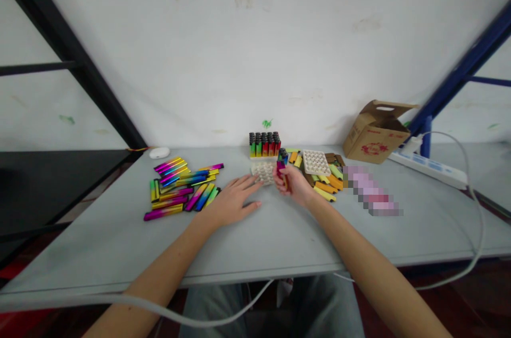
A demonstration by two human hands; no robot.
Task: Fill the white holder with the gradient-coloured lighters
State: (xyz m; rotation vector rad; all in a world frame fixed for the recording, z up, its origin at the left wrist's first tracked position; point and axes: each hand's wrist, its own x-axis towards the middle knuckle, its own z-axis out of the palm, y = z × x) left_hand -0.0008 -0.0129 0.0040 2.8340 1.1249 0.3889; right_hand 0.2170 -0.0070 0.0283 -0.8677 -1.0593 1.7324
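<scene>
My right hand (293, 184) is shut on an upright multicoloured lighter (282, 163) with a dark top. My left hand (235, 200) lies flat on the grey table (279, 242), fingers apart and empty, its fingertips at the edge of a beige perforated tray (263, 172). To the left of that hand lies a loose pile of iridescent pink, yellow and blue lighter bodies (179, 186). Behind my hands, a block of lighters (264, 145) stands upright with black tops. Right of my right hand, a heap of orange and yellow lighter bodies (325, 183) surrounds a white perforated tray (316, 162).
An open cardboard box (377, 131) and a white power strip (427, 167) stand at the table's back right. A pixelated patch (371, 191) hides something on the table. A white computer mouse (159, 153) sits at the back left, and a pale cable runs along the front edge.
</scene>
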